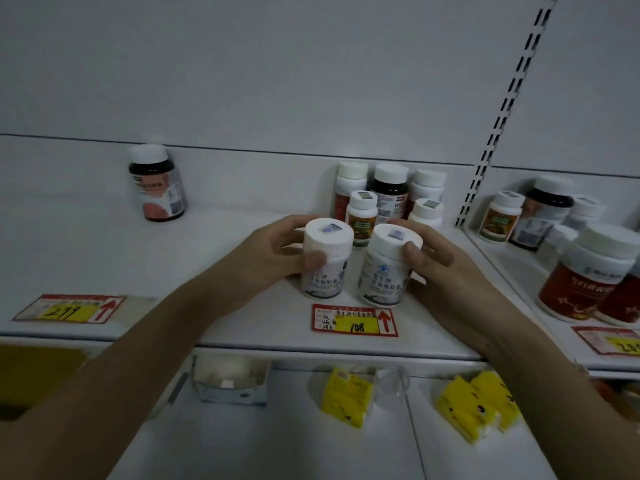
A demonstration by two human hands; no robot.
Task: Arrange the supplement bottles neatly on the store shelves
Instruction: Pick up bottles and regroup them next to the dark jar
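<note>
Two white supplement bottles stand side by side near the front edge of the white shelf [173, 271]. My left hand [277, 252] grips the left white bottle [325, 265] around its cap. My right hand [436, 261] grips the right white bottle [384, 275] the same way. Behind them stands a cluster of several bottles [388, 192], some white, one dark. A lone dark bottle with a white cap [157, 183] stands at the back left.
Red and yellow price tags sit on the shelf front: one marked 108 [355, 322], one marked 299 [69, 310]. More bottles, some red-labelled [585, 275], fill the neighbouring shelf on the right. The lower shelf holds yellow packs [474, 407] and a white box [230, 382].
</note>
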